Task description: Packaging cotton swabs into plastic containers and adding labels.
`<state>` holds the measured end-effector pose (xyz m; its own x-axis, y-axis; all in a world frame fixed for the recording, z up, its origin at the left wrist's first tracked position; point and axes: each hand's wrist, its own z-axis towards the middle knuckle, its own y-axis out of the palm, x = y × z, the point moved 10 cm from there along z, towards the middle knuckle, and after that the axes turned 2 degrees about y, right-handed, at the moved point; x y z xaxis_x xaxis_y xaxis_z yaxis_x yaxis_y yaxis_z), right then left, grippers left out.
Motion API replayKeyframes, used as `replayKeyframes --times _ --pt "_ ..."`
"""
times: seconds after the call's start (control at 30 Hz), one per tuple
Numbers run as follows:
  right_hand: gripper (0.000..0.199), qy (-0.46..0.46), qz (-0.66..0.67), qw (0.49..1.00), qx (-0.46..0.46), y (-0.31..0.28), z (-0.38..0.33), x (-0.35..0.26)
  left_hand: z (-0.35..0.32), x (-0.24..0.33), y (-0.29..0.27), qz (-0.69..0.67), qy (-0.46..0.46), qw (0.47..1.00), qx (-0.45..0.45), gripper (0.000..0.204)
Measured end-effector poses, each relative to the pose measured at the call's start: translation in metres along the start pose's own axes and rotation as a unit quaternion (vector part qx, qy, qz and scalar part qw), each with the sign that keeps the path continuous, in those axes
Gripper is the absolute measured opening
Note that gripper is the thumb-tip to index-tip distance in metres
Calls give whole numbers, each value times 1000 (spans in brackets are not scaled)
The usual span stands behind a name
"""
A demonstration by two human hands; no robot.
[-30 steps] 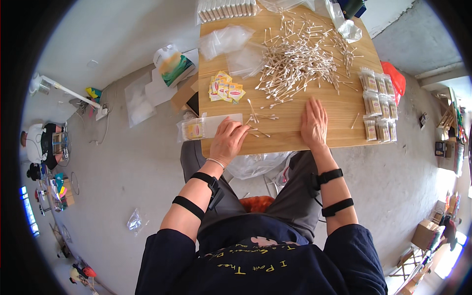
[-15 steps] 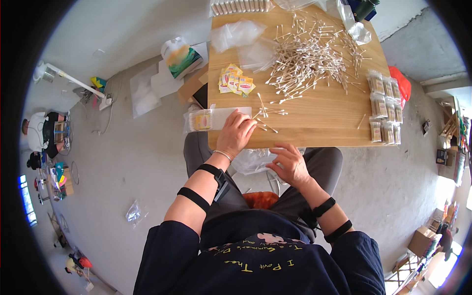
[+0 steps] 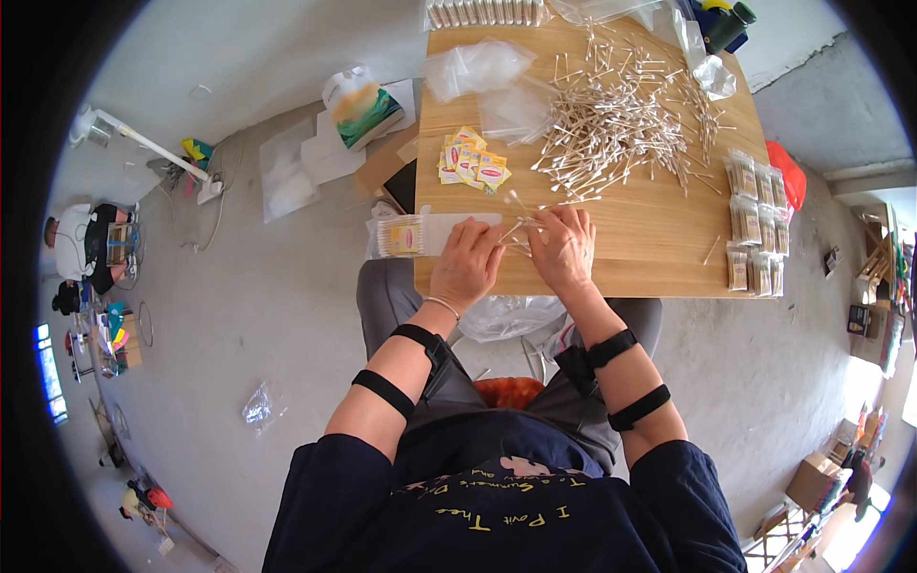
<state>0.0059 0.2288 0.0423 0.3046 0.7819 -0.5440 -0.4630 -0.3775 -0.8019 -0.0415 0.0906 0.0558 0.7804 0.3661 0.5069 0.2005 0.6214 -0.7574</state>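
Observation:
Near the table's front edge, my left hand (image 3: 468, 260) has its fingers drawn together around the end of a cotton swab, over a pale flat strip (image 3: 437, 225). Beside it, my right hand (image 3: 565, 250) is curled with fingertips closed on cotton swabs. A few loose cotton swabs (image 3: 517, 202) cross between the two hands; my fingers hide parts of them. Left of my left hand, a clear bag of cotton swabs (image 3: 390, 239) with a yellow label lies over the table's left edge. Small yellow-and-white cards (image 3: 473, 164) are piled beyond it.
A big heap of loose cotton swabs (image 3: 616, 124) spreads across the far half of the wooden table (image 3: 659, 248). Filled packets (image 3: 755, 224) stand in rows at the right edge. Clear bags (image 3: 478, 69) and a packed row (image 3: 485, 13) lie at far left.
My right hand has moved up from in front of the table edge to the loose cotton swabs beside my left hand, its fingers closing on them. My left hand stays almost in place.

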Motion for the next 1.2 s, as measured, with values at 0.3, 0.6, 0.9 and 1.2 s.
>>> replayKeyframes --times 0.3,0.6,0.9,1.2 --pt "10 -9 24 999 40 -5 8 14 -3 -5 5 10 7 1000 -20 13" --pt "28 -66 81 995 3 -1 -11 -12 -2 -7 -4 32 -24 999 26 43" --pt "48 -139 -62 983 -102 6 -32 -24 -3 -8 10 53 4 998 -40 55" --pt "55 -111 -72 980 -150 16 -38 -20 -4 -15 5 25 -35 999 -13 70"
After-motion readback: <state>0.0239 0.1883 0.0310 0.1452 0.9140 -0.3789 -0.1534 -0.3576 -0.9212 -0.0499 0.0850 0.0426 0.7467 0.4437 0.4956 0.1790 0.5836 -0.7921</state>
